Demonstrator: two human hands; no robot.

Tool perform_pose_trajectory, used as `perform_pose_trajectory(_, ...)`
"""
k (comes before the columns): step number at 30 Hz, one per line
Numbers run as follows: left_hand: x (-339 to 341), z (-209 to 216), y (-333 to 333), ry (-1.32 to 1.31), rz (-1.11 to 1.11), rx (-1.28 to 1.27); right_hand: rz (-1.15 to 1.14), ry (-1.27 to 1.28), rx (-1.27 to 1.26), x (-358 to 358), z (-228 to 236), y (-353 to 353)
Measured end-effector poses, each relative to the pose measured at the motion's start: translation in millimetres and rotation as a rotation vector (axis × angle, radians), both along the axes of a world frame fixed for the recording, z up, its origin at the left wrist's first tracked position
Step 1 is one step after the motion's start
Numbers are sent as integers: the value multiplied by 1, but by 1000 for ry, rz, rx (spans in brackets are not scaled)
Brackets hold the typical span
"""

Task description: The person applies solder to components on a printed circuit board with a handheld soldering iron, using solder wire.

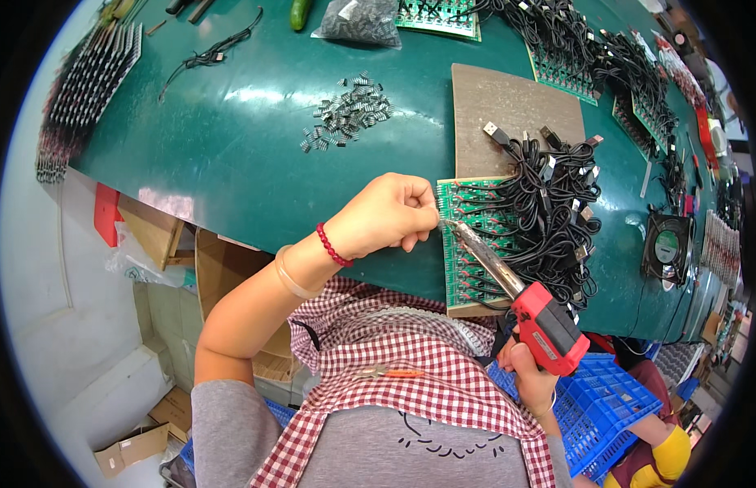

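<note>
My right hand (pixel 527 370) grips a red and black soldering gun (pixel 549 327) from below. Its long metal barrel slants up and left, and the tip is at the left edge of a green circuit board panel (pixel 469 281). Closed in a pinch, my left hand (pixel 400 213) is right beside that tip and edge; whatever its fingertips hold is too small to make out. Bundled black USB cables (pixel 549 220) with red wire ends cover the panel's right side. Under the panel lies a brown board (pixel 508 102).
Small black-and-silver parts (pixel 349 112) are heaped on the green table (pixel 232 154). Behind them are a bag of similar parts (pixel 362 20) and a cucumber (pixel 300 14). More wired panels (pixel 561 73) stand back right, near a black fan (pixel 669 248). A blue crate (pixel 610 398) sits lower right, beside another person (pixel 666 447).
</note>
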State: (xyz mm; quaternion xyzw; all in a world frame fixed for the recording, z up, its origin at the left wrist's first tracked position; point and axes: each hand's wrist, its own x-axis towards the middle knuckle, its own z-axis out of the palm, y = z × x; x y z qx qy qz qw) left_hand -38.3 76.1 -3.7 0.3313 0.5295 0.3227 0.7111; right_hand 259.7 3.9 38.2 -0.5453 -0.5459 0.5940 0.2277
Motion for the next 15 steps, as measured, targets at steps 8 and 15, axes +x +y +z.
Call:
perform_pose_trajectory(8,0,2,-2,25,6,-6,-108,124,-25,-11,11,8)
perform_pose_trajectory(15,-42,8,-12,1119,149,499,-190,176,5,-16,19,10)
